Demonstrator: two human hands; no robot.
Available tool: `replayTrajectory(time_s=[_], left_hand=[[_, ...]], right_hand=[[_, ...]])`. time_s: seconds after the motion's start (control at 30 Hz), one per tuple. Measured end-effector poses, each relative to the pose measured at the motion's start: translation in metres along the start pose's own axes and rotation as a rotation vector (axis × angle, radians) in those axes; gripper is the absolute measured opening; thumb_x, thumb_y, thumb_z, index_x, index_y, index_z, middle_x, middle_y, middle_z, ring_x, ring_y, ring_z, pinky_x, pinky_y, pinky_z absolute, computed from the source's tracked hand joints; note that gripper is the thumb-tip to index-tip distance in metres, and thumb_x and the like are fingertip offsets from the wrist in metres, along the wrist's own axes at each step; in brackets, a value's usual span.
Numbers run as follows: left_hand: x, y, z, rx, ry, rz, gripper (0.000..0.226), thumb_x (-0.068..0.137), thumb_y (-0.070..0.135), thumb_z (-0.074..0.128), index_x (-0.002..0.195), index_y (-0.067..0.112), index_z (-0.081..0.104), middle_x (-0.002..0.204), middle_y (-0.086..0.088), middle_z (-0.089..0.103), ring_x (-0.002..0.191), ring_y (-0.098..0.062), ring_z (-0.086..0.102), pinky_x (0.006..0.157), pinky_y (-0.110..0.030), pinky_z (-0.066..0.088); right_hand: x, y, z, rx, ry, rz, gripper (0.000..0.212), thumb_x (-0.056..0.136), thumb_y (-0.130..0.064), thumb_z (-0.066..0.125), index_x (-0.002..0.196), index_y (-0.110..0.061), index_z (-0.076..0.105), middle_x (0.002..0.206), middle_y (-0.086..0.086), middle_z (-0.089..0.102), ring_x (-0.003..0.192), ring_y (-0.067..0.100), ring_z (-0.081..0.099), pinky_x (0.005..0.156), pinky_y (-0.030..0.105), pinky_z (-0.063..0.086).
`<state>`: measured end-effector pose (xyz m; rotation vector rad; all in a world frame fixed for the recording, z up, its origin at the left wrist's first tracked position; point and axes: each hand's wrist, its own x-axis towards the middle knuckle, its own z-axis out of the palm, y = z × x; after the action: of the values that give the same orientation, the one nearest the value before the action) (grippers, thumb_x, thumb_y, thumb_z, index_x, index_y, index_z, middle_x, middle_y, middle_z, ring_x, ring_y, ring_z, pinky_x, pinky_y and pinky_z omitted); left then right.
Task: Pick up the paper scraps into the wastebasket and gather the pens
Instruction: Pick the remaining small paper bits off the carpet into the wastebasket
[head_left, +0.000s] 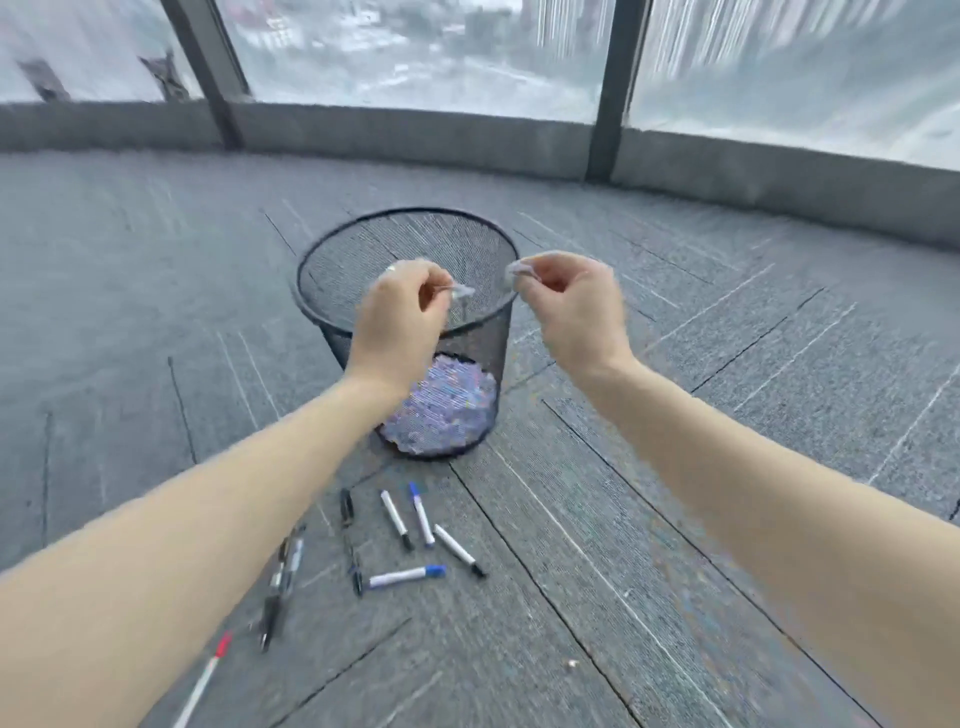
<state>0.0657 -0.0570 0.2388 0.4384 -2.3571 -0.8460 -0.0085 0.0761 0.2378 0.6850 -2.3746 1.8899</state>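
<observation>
A black mesh wastebasket (332, 260) stands on the carpet with a heap of paper scraps (441, 405) in its bottom. My left hand (400, 322) hovers over the basket's mouth, pinching a small paper scrap (462, 291). My right hand (576, 306) is at the basket's right rim, fingers closed on another small scrap (517, 270). In front of the basket, several pens lie scattered on the floor: white markers with blue caps (422, 514), white markers with black caps (397, 519), dark pens (283, 571), and a white pen with a red cap (208, 675) near my left forearm.
Grey carpet tiles cover the floor. A low grey ledge (415, 135) with dark window posts (608, 88) and big windows runs along the back. A tiny speck (573, 663) lies on the carpet at front right.
</observation>
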Motion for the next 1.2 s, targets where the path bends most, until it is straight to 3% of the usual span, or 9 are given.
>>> replayTrajectory(time_s=[0.17, 0.3, 0.4, 0.53, 0.7, 0.83, 0.93, 1.07, 1.2], left_hand=[[0.029, -0.052, -0.016, 0.354, -0.134, -0.204, 0.019, 0.087, 0.005, 0.049, 0.091, 0.006, 0.067, 0.103, -0.011, 0.067, 0.097, -0.028, 0.058, 0.068, -0.028, 0.033], [0.037, -0.072, -0.007, 0.431, -0.183, -0.258, 0.029, 0.093, 0.012, 0.041, 0.108, 0.013, 0.066, 0.111, -0.014, 0.061, 0.099, -0.031, 0.056, 0.072, -0.033, 0.040], [0.040, -0.076, -0.003, 0.459, -0.244, -0.267, 0.032, 0.098, 0.026, 0.038, 0.114, 0.013, 0.063, 0.117, -0.014, 0.054, 0.107, -0.031, 0.049, 0.087, -0.043, 0.043], [0.039, -0.080, -0.002, 0.374, -0.197, -0.250, 0.027, 0.096, 0.026, 0.044, 0.099, 0.014, 0.068, 0.111, -0.011, 0.059, 0.103, -0.027, 0.048, 0.084, -0.038, 0.040], [0.037, -0.079, -0.005, 0.243, -0.132, -0.292, 0.016, 0.088, 0.018, 0.057, 0.075, 0.027, 0.055, 0.100, -0.005, 0.062, 0.095, -0.021, 0.052, 0.081, -0.034, 0.042], [0.027, -0.075, -0.010, 0.194, -0.093, -0.176, 0.008, 0.089, 0.013, 0.055, 0.084, 0.015, 0.062, 0.091, -0.004, 0.065, 0.095, -0.021, 0.052, 0.079, -0.035, 0.045], [0.013, -0.075, -0.017, 0.096, -0.025, -0.038, 0.010, 0.090, 0.013, 0.054, 0.090, 0.011, 0.064, 0.091, -0.003, 0.066, 0.091, -0.020, 0.054, 0.076, -0.032, 0.046], [-0.022, -0.087, -0.032, -0.044, 0.162, 0.018, 0.013, 0.090, 0.006, 0.052, 0.098, 0.005, 0.062, 0.104, -0.005, 0.055, 0.090, -0.010, 0.047, 0.075, -0.008, 0.035], [-0.083, -0.140, -0.033, 0.134, 0.018, -0.212, 0.035, 0.090, 0.016, 0.053, 0.125, 0.009, 0.049, 0.132, -0.008, 0.041, 0.119, -0.021, 0.041, 0.099, -0.028, 0.031]], right_hand=[[0.037, -0.012, 0.067, -0.189, -0.184, 0.061, 0.017, 0.086, -0.024, 0.063, 0.094, -0.012, 0.072, 0.085, 0.000, 0.070, 0.074, 0.010, 0.059, 0.077, 0.028, 0.051], [0.036, 0.000, 0.093, -0.504, -0.411, -0.029, 0.032, 0.091, -0.031, 0.055, 0.069, -0.009, 0.064, 0.056, -0.002, 0.053, 0.048, 0.011, 0.042, 0.048, 0.025, 0.035], [0.034, 0.010, 0.095, -0.571, -0.323, -0.113, 0.039, 0.094, -0.026, 0.049, 0.057, -0.011, 0.049, 0.054, -0.001, 0.047, 0.050, 0.015, 0.039, 0.051, 0.027, 0.032], [0.029, 0.014, 0.098, -0.540, -0.199, -0.126, 0.015, 0.089, -0.013, 0.053, 0.091, -0.011, 0.068, 0.089, -0.001, 0.057, 0.078, 0.011, 0.051, 0.074, 0.024, 0.042], [0.027, 0.011, 0.099, -0.537, -0.178, -0.113, 0.013, 0.087, -0.008, 0.055, 0.097, -0.012, 0.063, 0.092, 0.001, 0.064, 0.082, 0.014, 0.057, 0.079, 0.031, 0.050], [0.024, 0.010, 0.098, -0.534, -0.195, -0.092, 0.018, 0.087, -0.010, 0.058, 0.104, -0.014, 0.060, 0.083, -0.002, 0.064, 0.077, 0.015, 0.060, 0.076, 0.033, 0.051], [0.023, 0.010, 0.095, -0.611, -0.235, -0.148, 0.016, 0.090, -0.017, 0.054, 0.092, -0.009, 0.067, 0.083, 0.002, 0.067, 0.074, 0.016, 0.057, 0.073, 0.031, 0.049], [0.024, 0.009, 0.089, -0.628, -0.267, -0.150, 0.023, 0.093, -0.018, 0.050, 0.095, -0.004, 0.068, 0.095, 0.009, 0.066, 0.084, 0.020, 0.057, 0.077, 0.031, 0.047], [0.020, 0.007, 0.096, -0.537, -0.231, -0.208, 0.026, 0.092, -0.015, 0.051, 0.116, -0.011, 0.059, 0.119, 0.005, 0.054, 0.102, 0.011, 0.050, 0.096, 0.025, 0.039]])
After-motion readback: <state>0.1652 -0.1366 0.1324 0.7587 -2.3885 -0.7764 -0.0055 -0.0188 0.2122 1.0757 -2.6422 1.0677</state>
